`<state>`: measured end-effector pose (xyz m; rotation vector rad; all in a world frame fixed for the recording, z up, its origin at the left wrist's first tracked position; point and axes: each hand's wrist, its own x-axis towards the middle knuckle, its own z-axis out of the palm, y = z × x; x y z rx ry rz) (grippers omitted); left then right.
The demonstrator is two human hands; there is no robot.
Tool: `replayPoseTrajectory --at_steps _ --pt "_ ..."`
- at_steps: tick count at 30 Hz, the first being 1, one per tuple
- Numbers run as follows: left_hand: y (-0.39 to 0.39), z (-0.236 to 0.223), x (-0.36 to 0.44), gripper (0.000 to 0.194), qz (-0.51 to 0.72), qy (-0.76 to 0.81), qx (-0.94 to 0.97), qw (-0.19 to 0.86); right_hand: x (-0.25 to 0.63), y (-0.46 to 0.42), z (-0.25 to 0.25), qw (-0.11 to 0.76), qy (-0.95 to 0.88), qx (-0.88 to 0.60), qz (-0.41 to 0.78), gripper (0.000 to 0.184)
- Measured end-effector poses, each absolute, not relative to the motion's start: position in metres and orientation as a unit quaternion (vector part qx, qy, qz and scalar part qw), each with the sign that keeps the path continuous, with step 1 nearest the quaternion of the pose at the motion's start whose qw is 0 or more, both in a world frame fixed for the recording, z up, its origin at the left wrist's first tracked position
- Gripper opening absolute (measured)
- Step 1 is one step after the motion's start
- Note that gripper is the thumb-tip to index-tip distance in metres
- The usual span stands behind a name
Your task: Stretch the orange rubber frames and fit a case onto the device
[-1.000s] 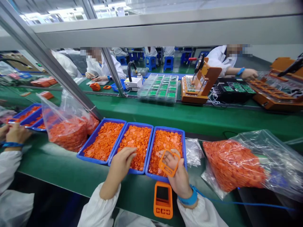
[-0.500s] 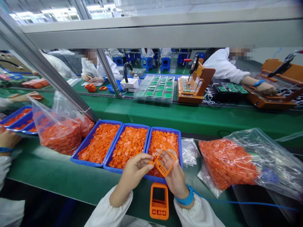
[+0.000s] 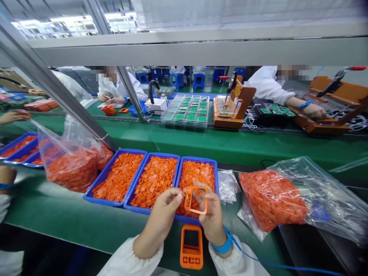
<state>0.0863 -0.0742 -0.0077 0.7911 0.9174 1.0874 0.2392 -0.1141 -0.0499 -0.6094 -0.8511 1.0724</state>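
Both my hands hold a small orange plastic frame (image 3: 196, 199) above the near edge of the right blue tray (image 3: 216, 180). My right hand (image 3: 211, 218) grips its right side and bottom; it wears a blue wrist strap (image 3: 225, 245). My left hand (image 3: 163, 212) pinches the frame's left side with fingertips. Three blue trays stand side by side, each full of small orange parts: left (image 3: 97, 183), middle (image 3: 176, 173) and right. An orange device shell (image 3: 191, 247) lies flat on the green table (image 3: 71, 226) just below my hands.
Clear bags of orange parts lie at the right (image 3: 276, 199) and left (image 3: 69, 165). A small crumpled clear bag (image 3: 228, 186) sits beside the right tray. A grey frame post (image 3: 57, 90) slants across the left. Across the belt, people work by orange fixtures (image 3: 232, 107) and a circuit-board tray (image 3: 186, 111).
My left hand left the middle tray and came to the frame, pinching its left side. The frame turned more upright between both hands. The view drifted slightly.
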Motion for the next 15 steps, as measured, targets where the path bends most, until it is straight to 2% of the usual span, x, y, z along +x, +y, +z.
replayPoseTrajectory --at_steps 6,12,15 --pt "-0.085 -0.002 0.103 0.035 0.470 0.379 0.221 0.766 0.244 -0.122 -0.057 0.707 -0.483 -0.313 0.410 0.037" --pt "-0.088 0.002 0.109 0.041 0.472 0.365 0.184 0.781 0.249 -0.121 -0.054 0.682 -0.552 -0.328 0.351 0.040" --pt "-0.085 0.003 0.108 0.042 0.435 0.356 0.207 0.801 0.251 -0.120 -0.050 0.672 -0.580 -0.330 0.321 0.040"
